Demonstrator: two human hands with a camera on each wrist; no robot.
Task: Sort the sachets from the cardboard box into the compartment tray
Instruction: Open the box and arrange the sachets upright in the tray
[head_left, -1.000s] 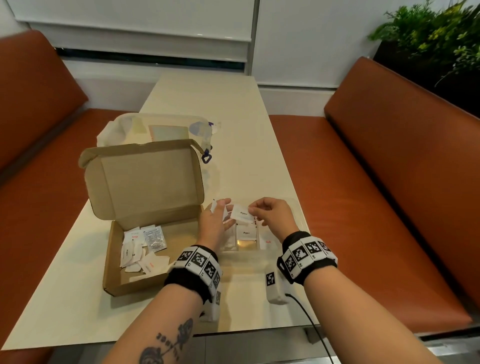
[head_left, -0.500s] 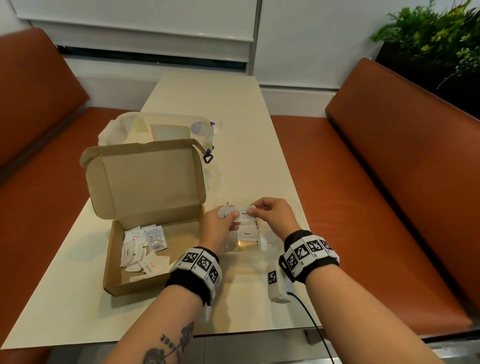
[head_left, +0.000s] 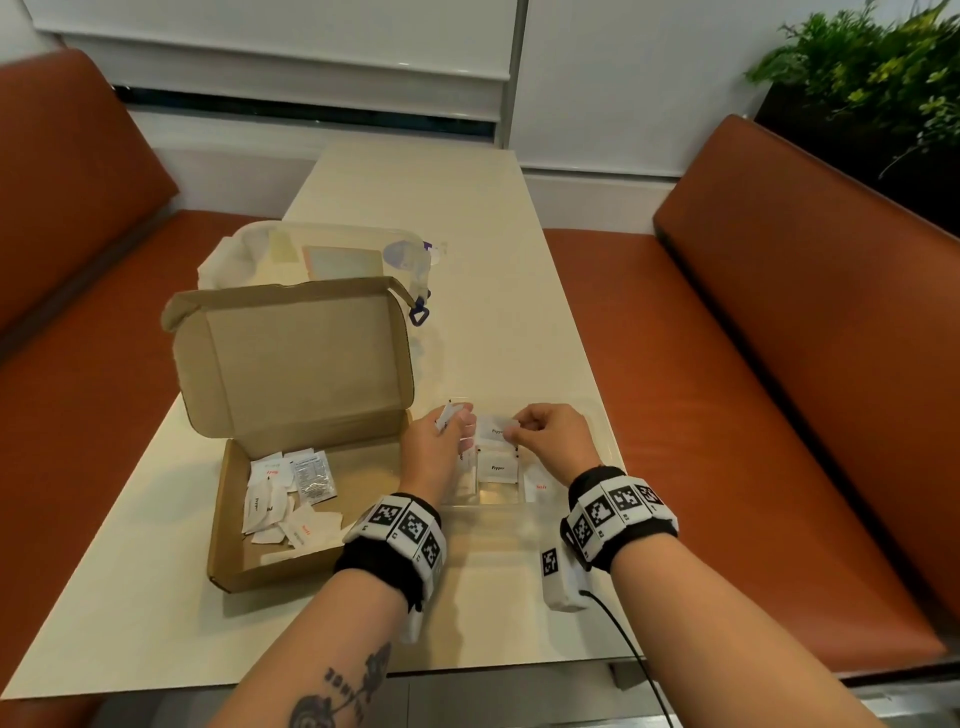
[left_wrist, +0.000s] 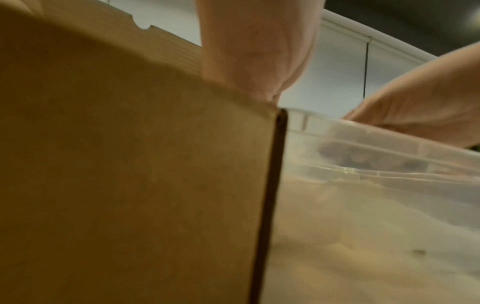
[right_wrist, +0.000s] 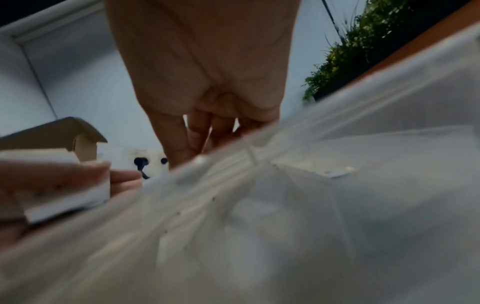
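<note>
Pepper sachet (head_left: 493, 429) pinched in right hand (head_left: 553, 439) above tray (head_left: 597, 415).

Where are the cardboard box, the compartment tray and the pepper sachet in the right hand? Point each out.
cardboard box (head_left: 291, 364), head view, inside of its raised lid.
compartment tray (head_left: 605, 439), head view, clear right rim.
pepper sachet (head_left: 493, 430), head view, printed face.

Cream tabletop (head_left: 519, 312) between orange benches. On it: open cardboard box (head_left: 291, 415) at left, clear compartment tray (head_left: 597, 415) just beside it. Translucent plastic bag (head_left: 322, 254) behind the box.
</note>
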